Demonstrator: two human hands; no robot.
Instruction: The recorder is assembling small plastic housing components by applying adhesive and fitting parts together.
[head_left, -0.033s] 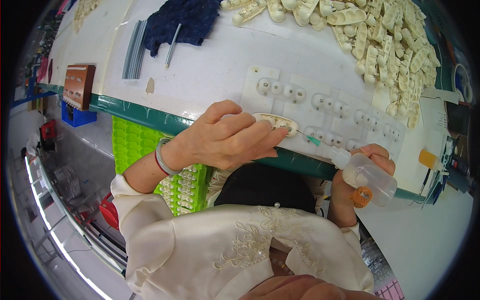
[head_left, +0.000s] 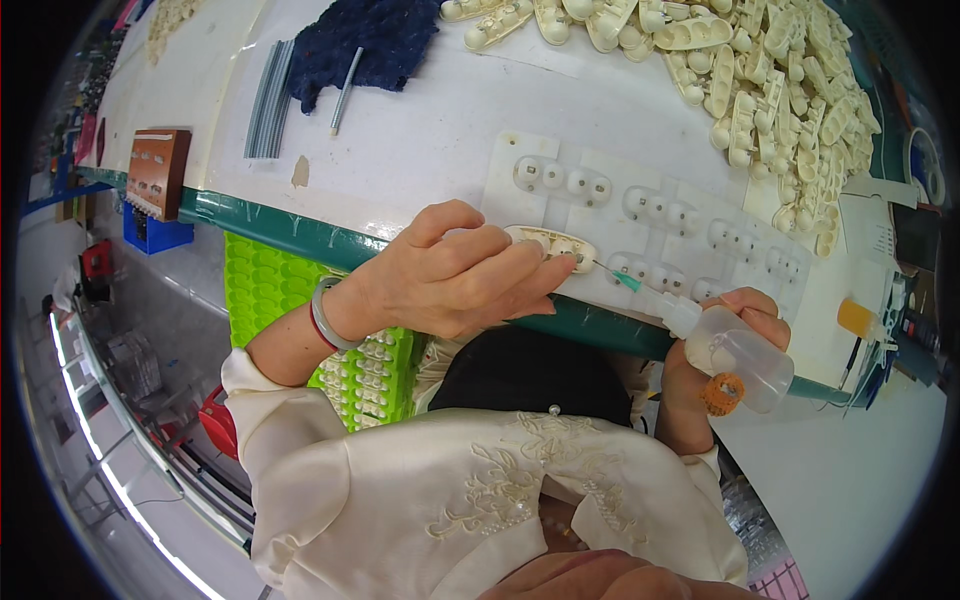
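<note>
My left hand is closed on a cream pod-shaped piece, steadying it over the near edge of a white fixture plate. Small round parts sit in the pod's hollows; my fingers hide part of it. In my right hand is a clear squeeze bottle with a green-based needle tip and an orange cap at its side. The bottle lies tilted, its needle pointing left to the pod. The needle's end is at or very near the pod; contact cannot be made out.
A large heap of cream pod pieces covers the back right. Toward the back left lie a dark blue cloth, grey-blue rods and a brown block. Bright green trays stand below the table's green edge.
</note>
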